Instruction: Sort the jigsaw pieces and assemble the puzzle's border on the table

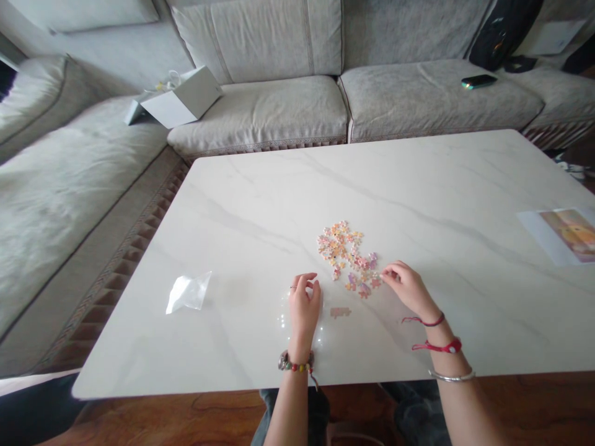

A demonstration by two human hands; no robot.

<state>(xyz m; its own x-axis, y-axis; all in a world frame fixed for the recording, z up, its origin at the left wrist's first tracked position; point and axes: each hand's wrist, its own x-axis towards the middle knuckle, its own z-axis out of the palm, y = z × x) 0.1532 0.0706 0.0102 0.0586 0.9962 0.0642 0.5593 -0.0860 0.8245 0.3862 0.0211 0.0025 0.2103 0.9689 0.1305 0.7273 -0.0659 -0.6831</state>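
Observation:
A loose heap of small jigsaw pieces [341, 243] in pink, orange, yellow and purple lies near the middle of the table. My right hand [409, 288] is at the heap's right edge, thumb and fingers pinched on a small jigsaw piece that the fingertips mostly cover. Left of the heap, my left hand [305, 306] rests low over the tabletop with its fingers loosely bent and apart, holding nothing I can see. Between my hands lies a short joined strip of pinkish pieces [341, 312], apart from the heap.
On the white marbled table [260, 204], a clear plastic bag [188, 292] lies at the left. A picture sheet [569, 234] lies at the right edge. Behind stands a grey sofa [279, 108], bearing a white box [183, 99] and a phone [478, 82].

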